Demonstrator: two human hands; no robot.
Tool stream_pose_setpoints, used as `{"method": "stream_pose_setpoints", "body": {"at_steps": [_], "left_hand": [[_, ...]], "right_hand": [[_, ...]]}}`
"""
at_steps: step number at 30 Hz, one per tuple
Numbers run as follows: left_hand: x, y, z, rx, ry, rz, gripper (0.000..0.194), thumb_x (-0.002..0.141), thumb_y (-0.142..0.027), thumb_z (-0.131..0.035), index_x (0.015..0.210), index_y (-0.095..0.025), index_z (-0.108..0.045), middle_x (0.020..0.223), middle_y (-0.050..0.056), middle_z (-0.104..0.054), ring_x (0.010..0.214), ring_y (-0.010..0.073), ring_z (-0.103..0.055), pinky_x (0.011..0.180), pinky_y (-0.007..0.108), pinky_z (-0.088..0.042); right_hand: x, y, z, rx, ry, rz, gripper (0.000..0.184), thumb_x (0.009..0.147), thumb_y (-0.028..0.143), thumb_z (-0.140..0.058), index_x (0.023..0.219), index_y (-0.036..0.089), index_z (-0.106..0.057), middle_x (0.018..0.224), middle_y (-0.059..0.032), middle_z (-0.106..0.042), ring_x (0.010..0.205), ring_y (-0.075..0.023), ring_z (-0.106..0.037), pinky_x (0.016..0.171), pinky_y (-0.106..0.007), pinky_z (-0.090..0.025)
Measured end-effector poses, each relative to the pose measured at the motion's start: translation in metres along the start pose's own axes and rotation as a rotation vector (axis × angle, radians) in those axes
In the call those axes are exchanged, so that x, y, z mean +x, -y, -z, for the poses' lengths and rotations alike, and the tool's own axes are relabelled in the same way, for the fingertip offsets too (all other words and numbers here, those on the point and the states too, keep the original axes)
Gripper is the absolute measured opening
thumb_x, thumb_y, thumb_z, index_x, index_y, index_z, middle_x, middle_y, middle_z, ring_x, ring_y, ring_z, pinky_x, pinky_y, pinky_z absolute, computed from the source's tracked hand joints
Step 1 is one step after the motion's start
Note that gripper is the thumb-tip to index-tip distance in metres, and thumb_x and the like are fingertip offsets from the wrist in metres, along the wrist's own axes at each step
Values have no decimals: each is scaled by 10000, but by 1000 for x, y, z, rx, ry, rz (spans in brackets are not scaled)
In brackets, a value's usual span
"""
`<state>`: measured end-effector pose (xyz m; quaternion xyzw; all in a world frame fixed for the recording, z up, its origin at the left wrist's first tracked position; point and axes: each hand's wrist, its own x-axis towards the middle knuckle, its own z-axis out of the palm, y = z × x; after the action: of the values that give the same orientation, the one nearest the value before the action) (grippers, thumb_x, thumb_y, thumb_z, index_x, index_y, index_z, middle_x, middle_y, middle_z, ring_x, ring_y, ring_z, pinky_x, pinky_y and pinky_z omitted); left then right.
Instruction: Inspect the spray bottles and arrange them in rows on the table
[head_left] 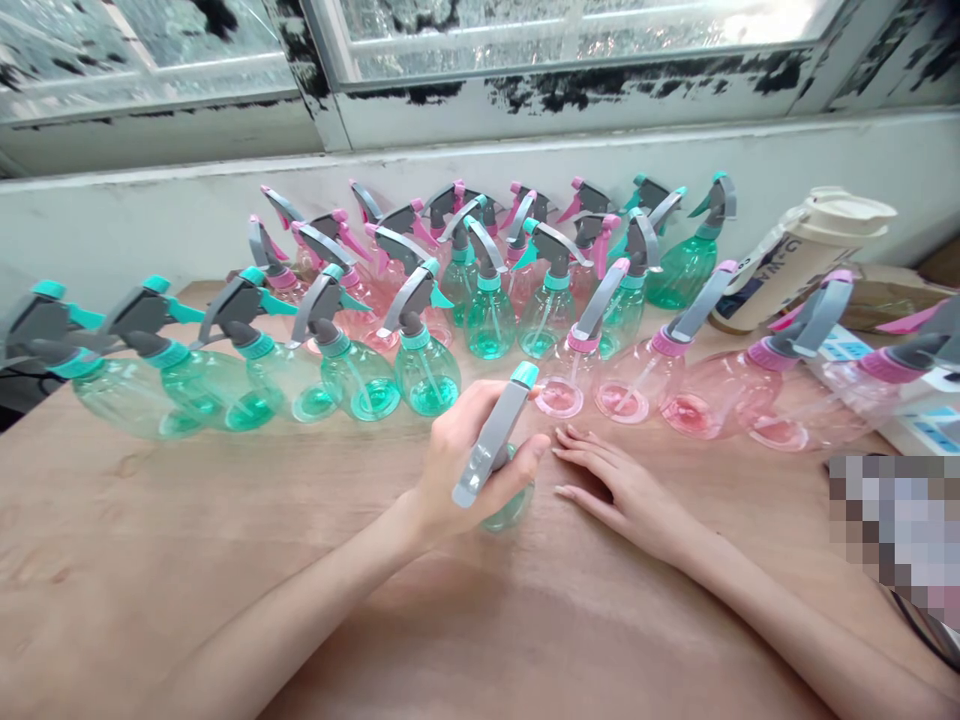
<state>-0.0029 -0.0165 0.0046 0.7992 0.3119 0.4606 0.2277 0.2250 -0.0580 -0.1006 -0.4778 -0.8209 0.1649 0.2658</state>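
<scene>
Table [187,540] is standing below the window [585,40] — left hand [446,465] is gripping green spray bottle [495,430], right hand [637,495] is resting there, fingers lying open.

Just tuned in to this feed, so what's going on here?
A person's left hand is closed around a green-topped spray bottle at the front of the table. The right hand lies open on the tabletop beside it. In the front row, green bottles stand to the left and pink bottles to the right, with more of both colours behind, toward the wall.
</scene>
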Motion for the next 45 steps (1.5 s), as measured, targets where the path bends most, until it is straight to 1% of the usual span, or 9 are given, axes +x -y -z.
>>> {"method": "stream_pose_setpoints", "body": {"at_steps": [11, 17, 21, 23, 25, 28, 32, 38, 45], "left_hand": [[0, 1, 1, 57, -15, -38, 210, 853, -266, -632, 1039, -193, -567, 971, 70, -660, 921, 204, -658, 820, 355, -545], [2, -2, 3, 75, 7, -38, 141, 869, -330, -621, 849, -203, -562, 805, 14, -621, 753, 160, -630, 681, 289, -524], [1, -4, 4, 72, 13, 5, 167, 886, -260, -574, 743, -197, -517, 674, -16, -559, 634, 130, -575, 601, 258, -477], [0, -3, 5, 52, 6, 11, 113, 887, -234, -555, 782, -194, -541, 701, -5, -579, 661, 139, -597, 627, 266, -489], [0, -3, 4, 24, -4, 11, 70, 886, -251, -555, 903, -191, -586, 809, 23, -628, 740, 159, -630, 703, 296, -518], [2, -1, 2, 1, 18, 58, 206, 884, -284, -565, 1065, -191, -593, 935, 53, -656, 809, 175, -643, 773, 330, -533], [3, 0, -2, -18, 27, 38, 218, 863, -261, -591, 1065, -180, -581, 1033, 91, -664, 971, 219, -655, 834, 350, -540], [-1, 2, -4, 19, 13, -29, 231, 852, -251, -603, 1072, -187, -569, 1018, 90, -674, 966, 221, -668, 861, 365, -533], [-8, 13, -7, -40, -48, 12, 468, 810, -385, -655, 1203, -206, -473, 1100, 118, -678, 1016, 257, -680, 850, 390, -548]], "right_hand": [[0, 2, 1, -28, 20, -1, 437, 962, 392, -538, 1361, 215, -523, 1491, -116, -495, 1408, -287, -409, 1156, -568, -351], [1, 2, 1, -48, 27, -2, 414, 968, 403, -528, 1334, 209, -532, 1487, -114, -500, 1408, -283, -408, 1156, -559, -362], [1, 3, 1, -57, 24, 1, 413, 974, 407, -518, 1334, 205, -530, 1493, -115, -491, 1409, -277, -407, 1157, -556, -363], [0, 2, 1, -53, 22, 3, 416, 974, 411, -519, 1335, 206, -528, 1492, -109, -493, 1410, -272, -408, 1161, -552, -360], [0, 1, 0, -51, 23, 2, 421, 972, 414, -523, 1339, 207, -527, 1493, -103, -494, 1411, -270, -405, 1165, -548, -356], [0, 0, -1, -46, 25, 0, 430, 970, 414, -525, 1348, 209, -521, 1500, -102, -486, 1416, -272, -398, 1165, -555, -352], [0, -1, -1, -37, 23, 1, 428, 970, 411, -525, 1349, 213, -518, 1494, -106, -493, 1417, -275, -395, 1162, -561, -353], [0, -1, -1, -20, 15, 4, 432, 957, 400, -547, 1351, 226, -528, 1488, -107, -500, 1408, -285, -409, 1157, -565, -355], [1, 1, 0, -25, 9, -10, 422, 960, 416, -538, 1331, 217, -546, 1489, -105, -501, 1407, -277, -413, 1161, -547, -356]]}}
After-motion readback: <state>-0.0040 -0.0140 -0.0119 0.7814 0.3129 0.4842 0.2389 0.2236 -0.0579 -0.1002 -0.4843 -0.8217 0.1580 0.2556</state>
